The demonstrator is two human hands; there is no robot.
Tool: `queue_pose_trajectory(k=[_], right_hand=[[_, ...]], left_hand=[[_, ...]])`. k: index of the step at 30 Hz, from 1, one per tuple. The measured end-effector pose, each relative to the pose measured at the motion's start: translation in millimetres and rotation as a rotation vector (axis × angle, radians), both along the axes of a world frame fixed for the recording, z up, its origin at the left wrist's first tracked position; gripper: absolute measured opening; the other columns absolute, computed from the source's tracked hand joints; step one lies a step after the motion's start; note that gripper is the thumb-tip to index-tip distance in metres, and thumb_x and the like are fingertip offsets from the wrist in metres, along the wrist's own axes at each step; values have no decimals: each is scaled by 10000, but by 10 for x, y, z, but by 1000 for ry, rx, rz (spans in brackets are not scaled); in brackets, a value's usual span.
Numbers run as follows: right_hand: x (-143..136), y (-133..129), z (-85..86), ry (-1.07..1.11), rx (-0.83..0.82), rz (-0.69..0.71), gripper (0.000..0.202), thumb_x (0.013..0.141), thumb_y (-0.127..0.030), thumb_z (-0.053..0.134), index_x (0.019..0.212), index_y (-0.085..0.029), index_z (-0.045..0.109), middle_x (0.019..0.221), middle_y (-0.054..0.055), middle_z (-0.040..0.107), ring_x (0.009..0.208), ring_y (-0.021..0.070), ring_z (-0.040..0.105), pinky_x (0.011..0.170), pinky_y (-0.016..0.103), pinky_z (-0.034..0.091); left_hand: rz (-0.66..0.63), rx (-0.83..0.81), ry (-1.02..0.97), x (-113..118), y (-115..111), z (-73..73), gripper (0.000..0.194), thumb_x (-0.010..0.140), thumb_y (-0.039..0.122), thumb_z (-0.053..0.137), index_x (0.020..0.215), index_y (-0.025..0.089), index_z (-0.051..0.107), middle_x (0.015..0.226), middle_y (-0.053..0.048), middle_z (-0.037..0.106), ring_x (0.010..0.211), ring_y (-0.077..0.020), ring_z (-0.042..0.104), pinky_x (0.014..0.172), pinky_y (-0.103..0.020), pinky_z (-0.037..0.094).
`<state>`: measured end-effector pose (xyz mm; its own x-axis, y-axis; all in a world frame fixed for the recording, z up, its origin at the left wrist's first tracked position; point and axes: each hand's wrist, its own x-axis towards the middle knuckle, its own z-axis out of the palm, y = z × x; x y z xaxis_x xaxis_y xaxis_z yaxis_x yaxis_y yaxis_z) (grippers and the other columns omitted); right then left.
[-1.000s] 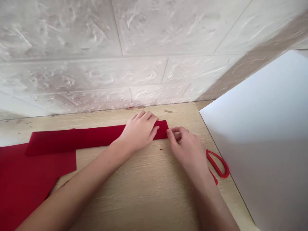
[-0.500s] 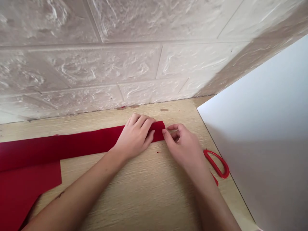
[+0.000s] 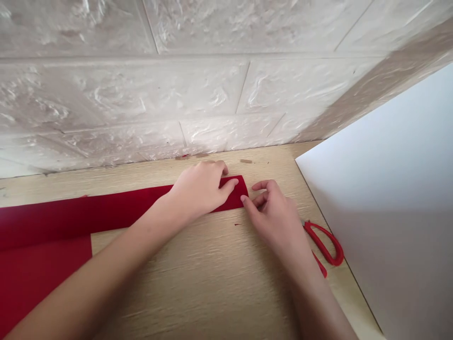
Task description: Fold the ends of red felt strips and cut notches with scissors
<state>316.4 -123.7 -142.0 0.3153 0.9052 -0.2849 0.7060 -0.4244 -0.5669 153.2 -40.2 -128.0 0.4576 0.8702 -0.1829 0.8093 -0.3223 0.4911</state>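
A long dark red folded fabric strip runs from the left edge to a squared end between my hands. My left hand rests across the strip near that end, thumb stretched flat on the cloth and index finger bent toward the far edge; its other fingers are mostly hidden. At the strip's right end is my right hand, its thumb tip at the corner and its index finger apart beyond the end. Red-handled scissors lie beside my right wrist, partly hidden by the forearm.
A wider red fabric piece spreads at lower left. Behind the wooden tabletop stands a white brick-patterned wall. A white panel borders the right side. Small scraps lie near the wall.
My left hand has turned, its thumb now reaching farther right along the strip. The strip's end looks flatter and straighter. My right hand stays by the end; the view has shifted slightly.
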Motion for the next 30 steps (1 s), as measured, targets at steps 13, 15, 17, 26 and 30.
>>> queue_pose_trajectory(k=[13, 15, 17, 26, 30], right_hand=[[75, -9, -19, 37, 629, 133, 201, 982, -339, 604, 1122, -215, 675, 1114, 84, 727, 1009, 226, 654, 832, 378, 535], [62, -3, -23, 45, 673, 165, 116, 983, -279, 618, 1056, -219, 685, 1038, 56, 741, 989, 208, 661, 862, 369, 543], [47, -1, -25, 41, 724, 179, 71, 981, -227, 627, 1015, -221, 689, 983, 36, 744, 959, 190, 664, 861, 348, 548], [20, 1, 9, 12, 852, 255, 93, 961, -128, 661, 989, -207, 700, 955, 23, 759, 919, 151, 669, 851, 295, 549], [10, -22, 26, 38, 843, 260, 101, 959, -135, 662, 1003, -213, 709, 973, 15, 760, 916, 138, 689, 855, 278, 556]], left_hand=[[-162, 526, -425, -131, -118, -199, 88, 983, 221, 612, 956, 186, 688, 902, 4, 758, 749, -137, 711, 661, -260, 519], [-180, 608, -446, -138, -143, -221, 76, 981, 205, 618, 946, 184, 682, 891, 9, 752, 753, -131, 714, 664, -252, 525], [-207, 666, -427, -138, -158, -217, 80, 984, 199, 611, 944, 182, 678, 885, 8, 749, 746, -130, 713, 660, -254, 528], [-206, 558, -492, -88, -229, -105, 88, 995, 196, 600, 1048, 181, 669, 984, 2, 764, 861, -126, 717, 772, -257, 550], [-206, 527, -556, -77, -249, -121, 75, 984, 147, 607, 995, 182, 672, 935, 9, 750, 844, -108, 697, 774, -235, 544]])
